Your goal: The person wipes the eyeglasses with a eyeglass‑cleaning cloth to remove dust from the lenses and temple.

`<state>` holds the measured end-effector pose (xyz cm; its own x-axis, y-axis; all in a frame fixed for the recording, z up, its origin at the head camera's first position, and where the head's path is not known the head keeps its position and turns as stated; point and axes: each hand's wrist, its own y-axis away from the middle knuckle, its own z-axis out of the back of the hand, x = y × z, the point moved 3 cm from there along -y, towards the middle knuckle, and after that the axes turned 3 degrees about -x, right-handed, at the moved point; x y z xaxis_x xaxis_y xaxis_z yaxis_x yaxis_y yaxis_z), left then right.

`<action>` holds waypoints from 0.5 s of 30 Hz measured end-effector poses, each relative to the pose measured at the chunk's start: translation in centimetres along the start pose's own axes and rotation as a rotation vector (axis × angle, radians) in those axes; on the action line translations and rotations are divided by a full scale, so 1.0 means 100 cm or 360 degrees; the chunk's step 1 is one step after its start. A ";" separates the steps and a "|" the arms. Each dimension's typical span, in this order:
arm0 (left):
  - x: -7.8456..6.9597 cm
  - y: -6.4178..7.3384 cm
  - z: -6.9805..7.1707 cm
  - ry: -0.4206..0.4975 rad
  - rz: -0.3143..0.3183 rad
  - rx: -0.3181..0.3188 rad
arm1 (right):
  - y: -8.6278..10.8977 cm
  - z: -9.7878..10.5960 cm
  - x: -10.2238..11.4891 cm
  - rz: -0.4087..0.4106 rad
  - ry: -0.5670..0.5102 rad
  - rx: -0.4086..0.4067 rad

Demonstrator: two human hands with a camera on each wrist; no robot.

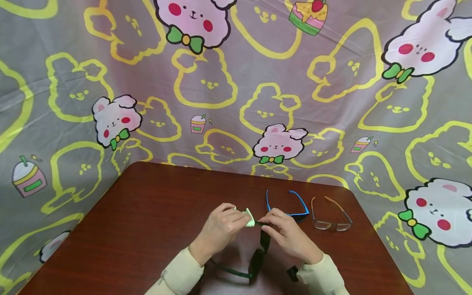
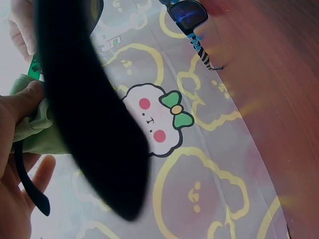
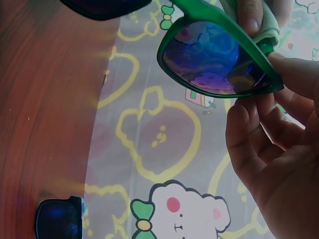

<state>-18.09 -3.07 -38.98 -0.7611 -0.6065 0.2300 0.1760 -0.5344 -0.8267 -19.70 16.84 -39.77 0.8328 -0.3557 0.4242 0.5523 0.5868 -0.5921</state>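
My left hand (image 1: 221, 225) pinches a folded pale green cloth (image 1: 250, 221), which wraps one temple arm of a pair of sunglasses (image 1: 257, 263). In the left wrist view the tip of that arm pokes out below the cloth (image 2: 32, 134), while the other temple arm (image 2: 94, 124) hangs large and dark before the camera. My right hand (image 1: 289, 234) grips the same sunglasses at the frame's corner, close by the hinge. A green frame with a shiny blue-purple lens (image 3: 199, 59) shows in the right wrist view, the cloth just behind it.
Blue-framed sunglasses (image 1: 307, 211) lie on the brown table (image 1: 147, 205) beyond my right hand, temple arms spread. Clear-lensed glasses (image 1: 343, 226) lie to their right. Near my right cuff is a small black object (image 1: 292, 273). Cartoon-patterned fabric (image 1: 221, 143) hangs around the table.
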 end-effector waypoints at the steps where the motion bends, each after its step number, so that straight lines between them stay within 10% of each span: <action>1: 0.001 0.000 0.000 0.0007 0.0004 -0.0004 | 0.000 0.000 0.000 -0.0017 -0.0007 0.0008; 15: 0.006 0.004 0.004 0.0062 0.0017 -0.0035 | 0.007 0.003 -0.005 -0.0091 -0.0069 0.0000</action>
<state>-18.26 -3.88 -38.98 -0.7830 -0.5886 0.2011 0.1709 -0.5144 -0.8404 -19.69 17.69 -40.17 0.7972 -0.3571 0.4867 0.5992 0.5663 -0.5660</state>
